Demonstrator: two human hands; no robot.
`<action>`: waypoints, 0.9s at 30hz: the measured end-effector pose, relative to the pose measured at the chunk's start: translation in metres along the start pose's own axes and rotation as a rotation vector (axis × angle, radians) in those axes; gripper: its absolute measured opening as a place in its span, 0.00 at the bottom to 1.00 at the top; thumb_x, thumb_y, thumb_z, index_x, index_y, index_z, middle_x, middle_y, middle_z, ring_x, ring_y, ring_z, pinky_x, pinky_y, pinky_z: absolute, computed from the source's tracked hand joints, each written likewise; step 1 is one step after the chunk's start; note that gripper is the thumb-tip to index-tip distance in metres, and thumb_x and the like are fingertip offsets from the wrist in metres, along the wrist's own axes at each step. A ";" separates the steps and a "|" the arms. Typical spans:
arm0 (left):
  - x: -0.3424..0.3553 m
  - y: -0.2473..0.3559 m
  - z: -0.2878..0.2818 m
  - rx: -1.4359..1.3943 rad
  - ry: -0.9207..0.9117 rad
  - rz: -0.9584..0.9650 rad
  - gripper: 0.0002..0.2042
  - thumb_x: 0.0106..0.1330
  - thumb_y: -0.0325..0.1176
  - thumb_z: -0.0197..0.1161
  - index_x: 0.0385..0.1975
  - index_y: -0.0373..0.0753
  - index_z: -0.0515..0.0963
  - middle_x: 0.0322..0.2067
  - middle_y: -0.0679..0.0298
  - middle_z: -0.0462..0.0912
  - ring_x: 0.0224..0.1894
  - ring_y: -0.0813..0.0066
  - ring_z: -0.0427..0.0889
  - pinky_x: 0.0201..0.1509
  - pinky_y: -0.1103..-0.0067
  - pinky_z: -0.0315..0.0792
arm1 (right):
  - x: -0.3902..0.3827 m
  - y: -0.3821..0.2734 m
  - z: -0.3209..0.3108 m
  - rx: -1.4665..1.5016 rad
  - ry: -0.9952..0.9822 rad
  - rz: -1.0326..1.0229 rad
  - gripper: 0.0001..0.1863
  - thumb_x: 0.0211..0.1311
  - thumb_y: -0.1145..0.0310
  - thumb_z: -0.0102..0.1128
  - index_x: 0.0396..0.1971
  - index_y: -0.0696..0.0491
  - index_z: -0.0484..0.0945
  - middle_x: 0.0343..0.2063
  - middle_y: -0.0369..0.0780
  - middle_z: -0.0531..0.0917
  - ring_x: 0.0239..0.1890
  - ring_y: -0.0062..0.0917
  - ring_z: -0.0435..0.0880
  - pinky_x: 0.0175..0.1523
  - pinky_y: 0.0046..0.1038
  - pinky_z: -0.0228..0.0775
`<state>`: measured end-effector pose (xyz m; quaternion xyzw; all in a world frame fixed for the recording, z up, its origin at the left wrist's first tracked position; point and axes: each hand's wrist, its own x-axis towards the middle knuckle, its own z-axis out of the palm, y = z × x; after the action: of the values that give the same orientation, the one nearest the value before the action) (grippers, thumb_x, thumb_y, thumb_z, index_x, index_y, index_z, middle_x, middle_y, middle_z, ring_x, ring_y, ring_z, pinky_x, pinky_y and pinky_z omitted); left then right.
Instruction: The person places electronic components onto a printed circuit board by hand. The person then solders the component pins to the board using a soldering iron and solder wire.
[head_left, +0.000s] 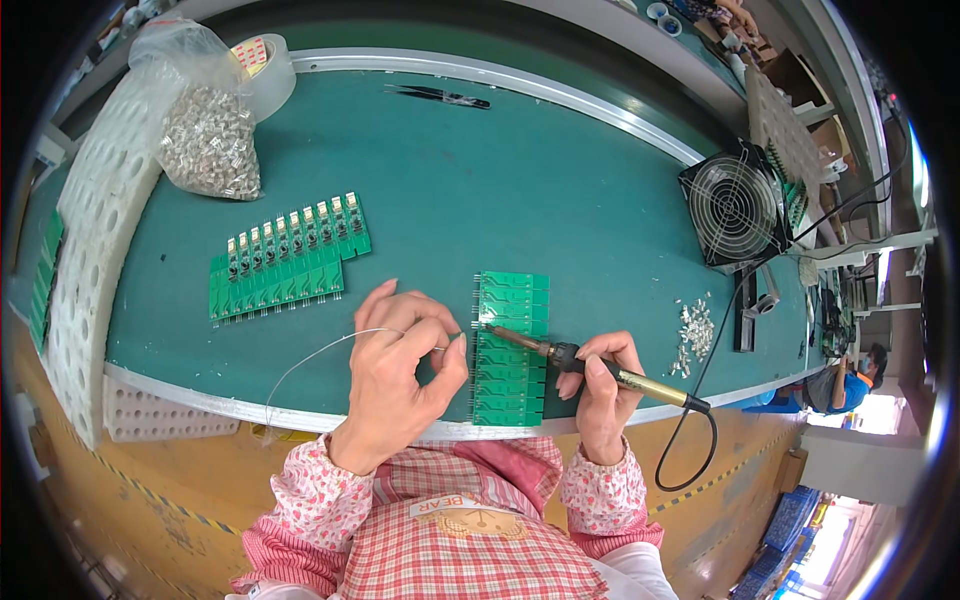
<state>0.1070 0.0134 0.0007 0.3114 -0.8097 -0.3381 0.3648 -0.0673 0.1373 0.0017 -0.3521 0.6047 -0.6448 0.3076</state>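
A green circuit board panel point(512, 385) lies flat near the front edge of the bench, with rows of pins along its left side. My right hand point(603, 390) grips a soldering iron point(640, 383) by its handle, and the iron's tip rests at the panel's upper left part. Just left of the panel, my left hand point(398, 370) pinches a thin solder wire point(315, 354) that trails off to the left in a curve. The wire's end is close to the iron's tip; whether they touch I cannot tell. Further left lie populated green boards point(285, 262) side by side.
A bag of small parts point(210, 140) and a tape roll point(268, 75) stand at the back left beside a white perforated foam sheet point(105, 200). Tweezers point(440, 96) lie at the back. A fan point(735, 207), small white pieces point(692, 332) and the iron's cord point(714, 440) are right.
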 end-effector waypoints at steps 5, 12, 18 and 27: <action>0.000 0.001 -0.001 -0.003 -0.005 0.016 0.10 0.50 0.24 0.61 0.14 0.37 0.67 0.29 0.63 0.76 0.38 0.66 0.76 0.59 0.61 0.59 | 0.000 0.000 0.000 -0.008 0.001 -0.012 0.09 0.62 0.68 0.52 0.33 0.59 0.70 0.23 0.37 0.75 0.18 0.15 0.74 0.23 0.16 0.66; 0.000 0.000 0.001 -0.008 -0.006 0.008 0.10 0.50 0.24 0.62 0.14 0.37 0.67 0.29 0.63 0.76 0.38 0.66 0.76 0.59 0.61 0.60 | -0.001 0.000 0.000 -0.008 0.008 0.010 0.09 0.62 0.68 0.52 0.33 0.59 0.70 0.23 0.37 0.75 0.18 0.15 0.74 0.23 0.16 0.66; 0.000 -0.001 0.001 -0.012 -0.004 0.008 0.09 0.50 0.24 0.61 0.14 0.37 0.67 0.29 0.63 0.76 0.37 0.66 0.76 0.59 0.61 0.60 | -0.001 0.000 -0.001 -0.003 0.002 0.005 0.09 0.62 0.68 0.52 0.33 0.59 0.70 0.23 0.37 0.75 0.18 0.15 0.74 0.23 0.16 0.66; -0.001 -0.002 0.001 -0.028 -0.005 -0.012 0.09 0.51 0.23 0.61 0.15 0.37 0.68 0.29 0.63 0.76 0.37 0.67 0.76 0.60 0.61 0.60 | -0.002 0.002 -0.003 -0.018 0.001 0.007 0.10 0.62 0.66 0.53 0.34 0.59 0.69 0.24 0.37 0.75 0.19 0.15 0.74 0.23 0.16 0.66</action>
<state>0.1067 0.0133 -0.0014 0.3103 -0.8039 -0.3525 0.3649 -0.0682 0.1406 -0.0005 -0.3523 0.6120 -0.6383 0.3065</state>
